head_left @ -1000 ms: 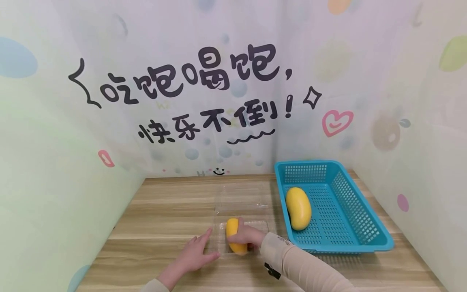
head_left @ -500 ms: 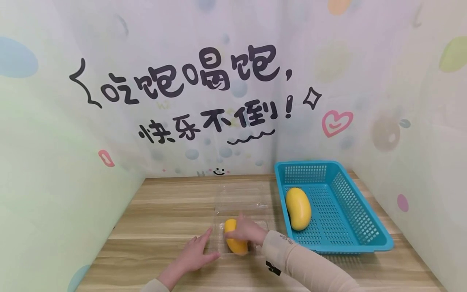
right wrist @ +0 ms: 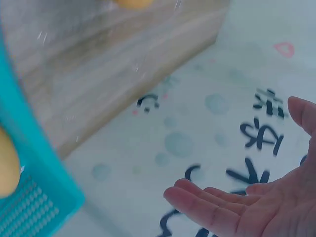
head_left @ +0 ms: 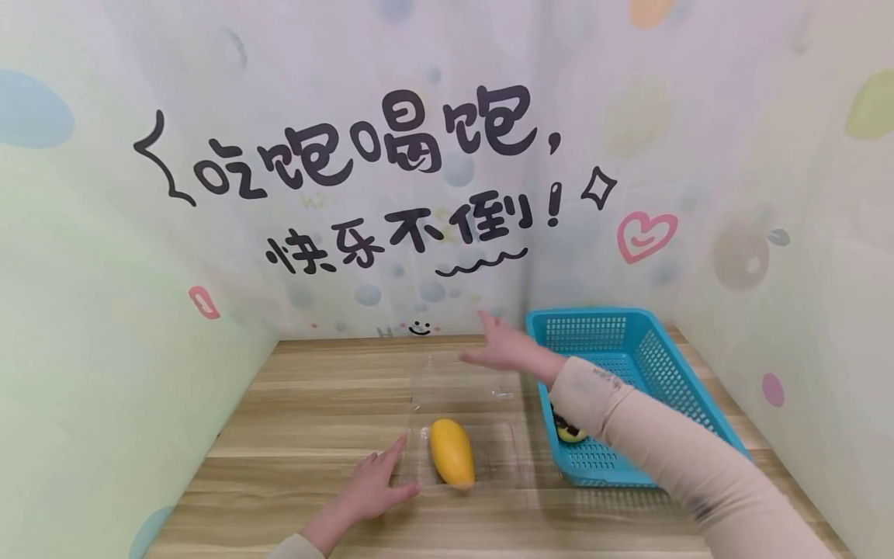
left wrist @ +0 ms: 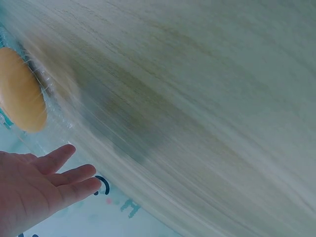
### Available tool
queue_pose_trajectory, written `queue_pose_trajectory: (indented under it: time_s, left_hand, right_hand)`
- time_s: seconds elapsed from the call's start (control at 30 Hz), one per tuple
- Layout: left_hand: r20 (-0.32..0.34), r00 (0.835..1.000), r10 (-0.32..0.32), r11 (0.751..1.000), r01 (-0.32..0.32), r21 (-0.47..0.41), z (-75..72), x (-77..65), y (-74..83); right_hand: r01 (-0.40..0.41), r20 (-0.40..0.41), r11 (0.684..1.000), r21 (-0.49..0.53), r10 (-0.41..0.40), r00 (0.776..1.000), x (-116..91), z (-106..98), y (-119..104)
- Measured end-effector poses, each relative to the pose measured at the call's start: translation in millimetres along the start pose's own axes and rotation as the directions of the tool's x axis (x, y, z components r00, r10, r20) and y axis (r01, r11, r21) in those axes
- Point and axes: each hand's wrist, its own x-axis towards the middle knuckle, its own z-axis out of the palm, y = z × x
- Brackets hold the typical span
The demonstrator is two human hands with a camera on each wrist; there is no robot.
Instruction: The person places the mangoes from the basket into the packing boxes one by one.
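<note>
in the clear container (head_left: 497, 458) lies a yellow mango (head_left: 452, 453); left hand (head_left: 372, 487) beside the container, fingers spread; right hand (head_left: 508, 348) near the lid (head_left: 454, 380), fingers extended.

You faced a pale, dotted wall (head_left: 419, 46) where black Chinese lettering (head_left: 412, 233) ran above a wavy line (head_left: 482, 269); a pink heart (head_left: 646, 239) sat to the right, a smiling face (head_left: 419, 331) just above the wood-grain table (head_left: 321, 404).

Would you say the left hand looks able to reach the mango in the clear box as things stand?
Probably yes: the left hand, holding nothing, is close beside the clear box, and the lid lies back, leaving the mango uncovered.
</note>
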Motion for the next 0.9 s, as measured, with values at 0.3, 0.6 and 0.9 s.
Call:
queue_pose_trajectory:
  time_s: [0.3,0.6,0.9]
  left_hand:
    - [0.012,1.0,0.007,1.0,-0.007,0.0,-3.0,-0.6,2.0]
    - [0.001,1.0,0.015,1.0,-0.015,0.02,-2.5,-0.5,2.7]
    - [-0.008,1.0,0.01,1.0,-0.01,0.03,-1.7,-0.2,3.8]
  right_hand:
    - [-0.05,-0.051,0.999,0.013,0.05,0.997,0,-55,42]
    - [-0.081,-0.082,0.997,0.022,0.082,0.993,-2,-72,83]
    - [-0.079,-0.082,0.99,0.114,0.088,0.993,1,-68,125]
